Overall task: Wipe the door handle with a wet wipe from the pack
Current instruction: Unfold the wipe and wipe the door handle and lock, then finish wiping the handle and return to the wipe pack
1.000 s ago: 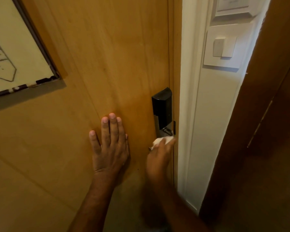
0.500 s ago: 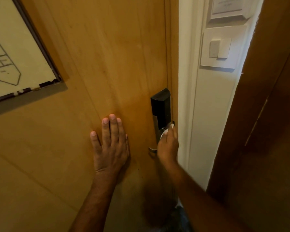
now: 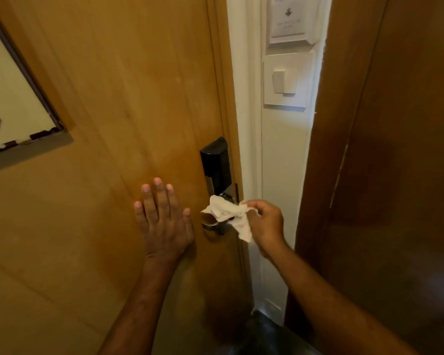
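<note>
A metal door handle [image 3: 208, 222] sticks out below a black lock body [image 3: 215, 165] on the wooden door [image 3: 128, 98]. A crumpled white wet wipe [image 3: 227, 213] drapes over the handle's right part. My right hand [image 3: 265, 224] pinches the wipe's right edge, just right of the handle. My left hand [image 3: 162, 219] lies flat on the door with fingers spread, just left of the handle. The pack of wipes is not in view.
A framed plan [image 3: 13, 98] hangs on the door at upper left. On the white wall strip sit a light switch [image 3: 283, 82] and a card holder [image 3: 290, 20]. A dark wooden panel [image 3: 395, 149] fills the right side.
My right hand has pulled back to the right off the handle, and the wipe has opened out and now hangs over the handle. My left hand has stayed flat on the door.
</note>
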Demonstrator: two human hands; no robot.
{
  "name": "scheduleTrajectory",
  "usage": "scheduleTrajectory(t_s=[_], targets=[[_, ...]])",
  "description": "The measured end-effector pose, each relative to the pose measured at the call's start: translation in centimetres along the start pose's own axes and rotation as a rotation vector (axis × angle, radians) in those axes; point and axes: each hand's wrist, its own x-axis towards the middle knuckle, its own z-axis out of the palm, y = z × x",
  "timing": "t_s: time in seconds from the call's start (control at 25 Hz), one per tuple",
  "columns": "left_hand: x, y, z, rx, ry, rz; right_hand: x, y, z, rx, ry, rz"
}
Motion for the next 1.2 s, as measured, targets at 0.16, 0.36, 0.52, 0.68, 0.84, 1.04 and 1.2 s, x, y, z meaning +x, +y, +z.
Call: scheduleTrajectory(t_s=[0.16,0.36,0.52,0.68,0.84,1.04,1.2], targets=[[1.3,6.2,-0.7,-0.332,-0.070,0.076,2.4,-2.1,-5.5,0.278,0.173,0.130],[0.4,18.2,-2.8,-0.579,-0.275,0.234,0.1,-1.2,-18.9,0.420,0.336,0.229],[-2.8,30.4,-7.7,-0.794,-0.466,0.457,-4.8,4.1,-33.0,0.235,0.553,0.275],[-7.8,42.9,-15.9,-0.933,-0.604,0.734,-12.6,12.3,-45.7,0.223,0.838,0.363],[-15.5,52.3,-23.4,-1.024,-0.655,1.003,-22.2,22.0,-54.0,0.295,1.086,0.506],[-28.7,59.9,-28.2,-1.107,-0.823,1.184,-33.9,36.8,-59.2,-0.032,1.150,0.908],[-35.6,62.7,-28.9,-1.078,-0.900,1.272,-39.3,46.2,-59.2,-0.131,1.086,1.170]])
